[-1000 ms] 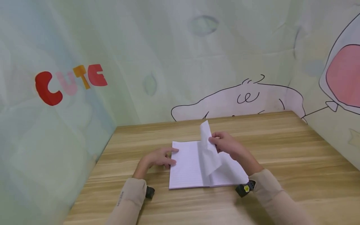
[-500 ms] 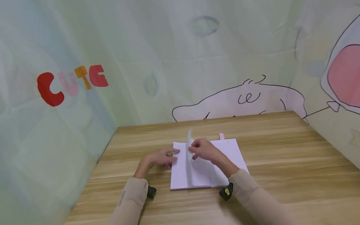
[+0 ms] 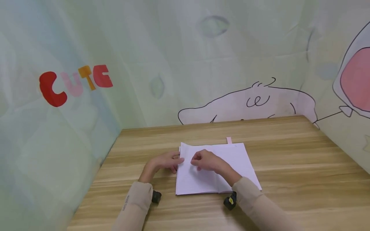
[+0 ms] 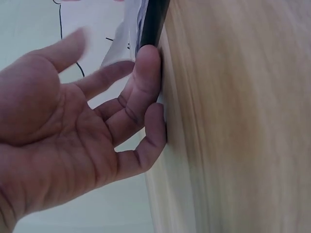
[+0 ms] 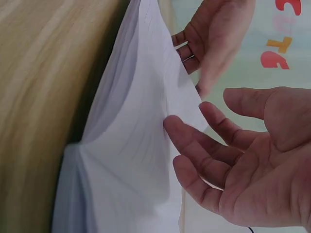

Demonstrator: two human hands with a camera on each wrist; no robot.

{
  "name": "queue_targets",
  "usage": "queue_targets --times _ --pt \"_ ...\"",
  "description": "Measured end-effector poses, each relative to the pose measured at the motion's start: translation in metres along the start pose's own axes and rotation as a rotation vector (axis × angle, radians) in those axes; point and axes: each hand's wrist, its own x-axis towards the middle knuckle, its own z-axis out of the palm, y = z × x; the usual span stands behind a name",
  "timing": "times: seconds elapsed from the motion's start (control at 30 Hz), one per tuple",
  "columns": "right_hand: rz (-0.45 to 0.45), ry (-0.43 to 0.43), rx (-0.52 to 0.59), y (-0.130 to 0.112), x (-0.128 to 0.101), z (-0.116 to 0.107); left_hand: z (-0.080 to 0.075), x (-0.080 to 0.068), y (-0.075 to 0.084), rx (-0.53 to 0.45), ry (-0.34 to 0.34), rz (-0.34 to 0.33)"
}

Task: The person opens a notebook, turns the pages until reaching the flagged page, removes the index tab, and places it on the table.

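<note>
Open notebook (image 3: 215,168) flat on table (image 3: 289,166) under both hands. Thin, floppy, tear-prone pages; best pinched at outer corner. Right hand (image 3: 206,160) relaxed, fingertips touching page; left hand (image 3: 163,162) loose, steadying left edge.

Head view: high, looks forward and down across wooden table (image 3: 289,160) toward printed backdrop; mid range, takes in open notebook (image 3: 231,157), both hands, both sleeves.
Left wrist view: very close, rolled sideways, looks along palm of left hand (image 4: 82,131) to notebook edge.
Right wrist view: very close, rolled sideways, looks past right hand (image 5: 243,160) onto page.
Shared: notebook, table; right wrist view also catches left hand.
</note>
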Motion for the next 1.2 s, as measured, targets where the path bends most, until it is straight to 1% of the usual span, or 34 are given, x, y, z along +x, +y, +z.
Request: queue_targets --times 0.07,0.23,0.3,0.37,0.43,0.53,0.63,0.8,0.93,1.0,1.2 --pt "-0.009 -0.025 0.007 0.004 -0.003 -0.001 0.001 -0.001 0.0 0.036 0.012 -0.001" --pt "-0.047 -0.074 0.052 0.014 -0.017 -0.009 0.004 0.0 0.005 0.057 0.047 -0.071" --pt "-0.065 -0.087 0.044 0.017 -0.023 -0.014 0.005 0.001 0.008 0.062 0.047 -0.09" --pt "-0.077 -0.088 -0.002 0.021 -0.029 -0.021 0.006 0.001 0.009 0.107 0.035 -0.091" --pt "-0.08 -0.058 -0.086 0.024 -0.035 -0.028 0.006 0.002 0.009 0.158 0.023 -0.082" --pt "-0.058 0.019 -0.216 0.033 -0.044 -0.039 0.007 0.003 0.01 0.241 0.006 -0.065" --pt "-0.026 0.085 -0.289 0.045 -0.052 -0.05 0.008 0.003 0.012 0.276 0.003 -0.058" --pt "0.044 0.112 -0.322 0.066 -0.061 -0.067 0.009 0.002 0.012 0.327 0.002 -0.051" --pt "0.101 0.136 -0.365 0.08 -0.066 -0.081 0.009 0.001 0.012 0.326 -0.002 -0.06" --pt "0.111 0.16 -0.385 0.086 -0.069 -0.087 0.008 0.002 0.011 0.322 -0.001 -0.063" --pt "0.123 0.183 -0.351 0.102 -0.073 -0.099 0.009 0.003 0.011 0.296 0.009 -0.061"
